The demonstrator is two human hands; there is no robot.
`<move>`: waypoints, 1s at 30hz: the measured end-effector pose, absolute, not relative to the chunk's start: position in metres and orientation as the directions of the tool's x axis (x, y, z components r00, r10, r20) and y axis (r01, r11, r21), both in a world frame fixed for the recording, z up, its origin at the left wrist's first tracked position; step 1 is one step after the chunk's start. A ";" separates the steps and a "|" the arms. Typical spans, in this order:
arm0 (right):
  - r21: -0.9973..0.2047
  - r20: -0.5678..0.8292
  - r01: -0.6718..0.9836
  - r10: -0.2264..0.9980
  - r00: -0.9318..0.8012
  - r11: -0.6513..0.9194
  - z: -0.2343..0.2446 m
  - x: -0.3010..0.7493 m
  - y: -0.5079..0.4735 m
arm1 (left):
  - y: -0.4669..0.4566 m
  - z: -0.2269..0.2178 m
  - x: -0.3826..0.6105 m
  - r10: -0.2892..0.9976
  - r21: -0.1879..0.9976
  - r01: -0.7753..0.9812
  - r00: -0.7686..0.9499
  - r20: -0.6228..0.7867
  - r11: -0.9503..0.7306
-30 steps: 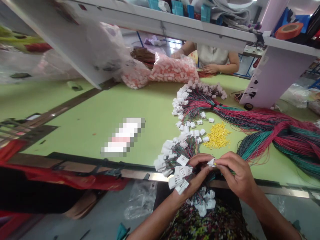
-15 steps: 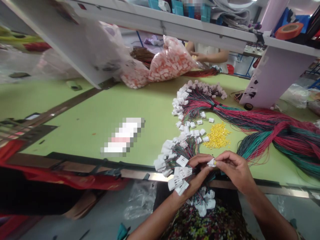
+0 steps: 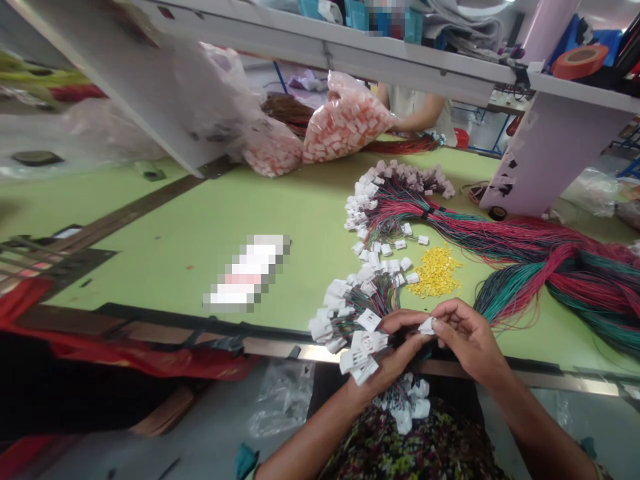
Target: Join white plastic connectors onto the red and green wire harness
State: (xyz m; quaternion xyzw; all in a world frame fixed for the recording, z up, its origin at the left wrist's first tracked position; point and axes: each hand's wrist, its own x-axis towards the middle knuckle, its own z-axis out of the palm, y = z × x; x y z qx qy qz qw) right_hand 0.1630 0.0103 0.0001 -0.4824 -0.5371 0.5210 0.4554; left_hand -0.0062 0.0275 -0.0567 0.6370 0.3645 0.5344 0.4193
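Observation:
Between my two hands, at the table's front edge, is a small white connector [image 3: 427, 326]. My left hand [image 3: 406, 337] is closed around it, with bundled wires passing through and below the fingers. My right hand [image 3: 463, 333] pinches the connector's right end between thumb and forefinger; any small piece under those fingertips is hidden. Several white connectors on dark wires [image 3: 361, 347] fan out over my left wrist, and others [image 3: 407, 403] hang beneath it above my lap. Just beyond my hands lies a pile of small yellow pieces [image 3: 436, 271].
A long bundle of red, green and black wires [image 3: 505, 230] with white connectors crosses the right side of the green table [image 3: 175, 233]. Clear bags of orange-white parts [image 3: 345, 127] stand behind. A shelf [image 3: 350, 57] spans overhead. Across the table, a person's arm [image 3: 423, 117] shows.
My right fingertips have closed in over the connector's end, and the yellow piece seen there earlier is out of sight. The person across the table has shifted their arms.

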 end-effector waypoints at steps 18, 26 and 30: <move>-0.613 0.191 0.513 0.743 -0.642 0.601 0.004 0.175 -0.031 | 0.039 -0.021 -0.002 0.920 0.992 0.061 0.385 0.078 -0.110; -0.662 0.559 0.369 0.758 -0.336 0.652 0.034 0.156 0.000 | 0.038 -0.008 -0.005 0.835 0.930 -0.006 0.440 0.332 -0.367; -0.782 0.499 0.374 0.861 -0.104 0.499 0.014 0.154 0.009 | 0.033 -0.026 -0.001 0.917 0.958 0.031 0.300 0.262 -0.284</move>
